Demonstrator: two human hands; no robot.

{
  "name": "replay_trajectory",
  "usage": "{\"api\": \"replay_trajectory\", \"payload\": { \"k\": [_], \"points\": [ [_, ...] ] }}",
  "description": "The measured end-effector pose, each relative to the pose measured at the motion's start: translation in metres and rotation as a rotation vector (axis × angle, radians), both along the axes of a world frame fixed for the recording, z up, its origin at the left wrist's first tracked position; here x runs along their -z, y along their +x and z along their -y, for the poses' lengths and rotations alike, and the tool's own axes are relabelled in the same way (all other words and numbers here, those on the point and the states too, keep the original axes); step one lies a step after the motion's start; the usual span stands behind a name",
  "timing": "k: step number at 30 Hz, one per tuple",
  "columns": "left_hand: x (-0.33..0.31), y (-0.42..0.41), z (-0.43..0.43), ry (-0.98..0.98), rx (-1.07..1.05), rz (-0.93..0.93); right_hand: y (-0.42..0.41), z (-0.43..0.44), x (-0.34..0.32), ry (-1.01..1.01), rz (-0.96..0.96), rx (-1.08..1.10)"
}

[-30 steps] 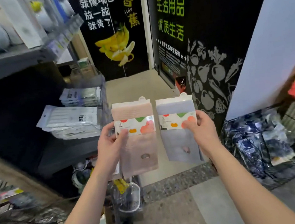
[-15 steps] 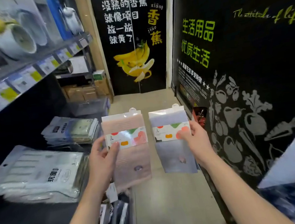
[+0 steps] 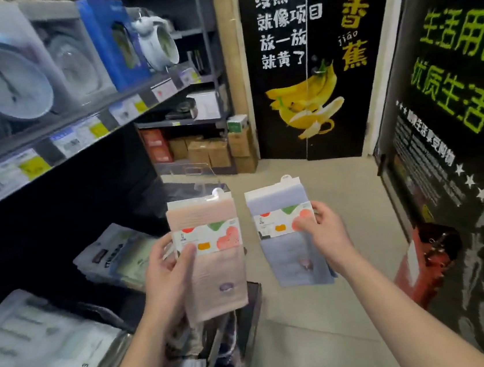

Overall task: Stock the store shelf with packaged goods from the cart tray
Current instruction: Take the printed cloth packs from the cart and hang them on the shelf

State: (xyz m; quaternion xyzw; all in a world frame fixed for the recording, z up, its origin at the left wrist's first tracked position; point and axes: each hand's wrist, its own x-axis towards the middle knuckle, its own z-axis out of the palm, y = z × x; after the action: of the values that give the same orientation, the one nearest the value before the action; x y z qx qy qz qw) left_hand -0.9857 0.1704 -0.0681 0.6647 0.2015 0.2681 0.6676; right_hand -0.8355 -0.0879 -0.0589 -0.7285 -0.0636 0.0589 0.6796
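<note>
The left hand [image 3: 171, 277] grips a flat pink cloth pack [image 3: 211, 256] upright; the right hand [image 3: 323, 231] pinches a matching lavender pack [image 3: 289, 238] beside it, both paper-banded, before the shelf [image 3: 84, 132].

Upper left of frame: boxed alarm clocks [image 3: 9, 80], a blue box [image 3: 111, 38] w/ a white clock [image 3: 158, 43] just beside it. Top centre: black wall poster [image 3: 311, 60] w/ white and yellow lettering and a banana bunch [image 3: 306, 100]. Centre, at the far end: stacked cardboard cartons [image 3: 210, 152]. Lower right: red object [image 3: 424, 259] against the dark vegetable-print wall; can't tell what it is. Floor [image 3: 326, 324]: pale tile.
</note>
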Motion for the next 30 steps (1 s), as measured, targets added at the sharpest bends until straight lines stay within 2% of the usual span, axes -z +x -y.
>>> {"api": "replay_trajectory", "payload": {
  "k": [5, 14, 21, 30],
  "points": [
    [-0.015, 0.045, 0.008, -0.003, -0.212, -0.021, 0.101, -0.035, -0.016, 0.004, -0.016, -0.205],
    [-0.012, 0.1, -0.014, -0.017, -0.554, -0.036, 0.226, -0.138, -0.018, 0.012, -0.055, -0.48],
    [0.012, 0.162, -0.074, -0.037, -0.714, -0.036, 0.306, -0.248, -0.004, 0.024, -0.079, -0.68],
    [0.016, 0.215, -0.122, -0.105, -0.831, -0.06, 0.368, -0.353, 0.009, -0.056, -0.162, -0.98]
  ]
}}
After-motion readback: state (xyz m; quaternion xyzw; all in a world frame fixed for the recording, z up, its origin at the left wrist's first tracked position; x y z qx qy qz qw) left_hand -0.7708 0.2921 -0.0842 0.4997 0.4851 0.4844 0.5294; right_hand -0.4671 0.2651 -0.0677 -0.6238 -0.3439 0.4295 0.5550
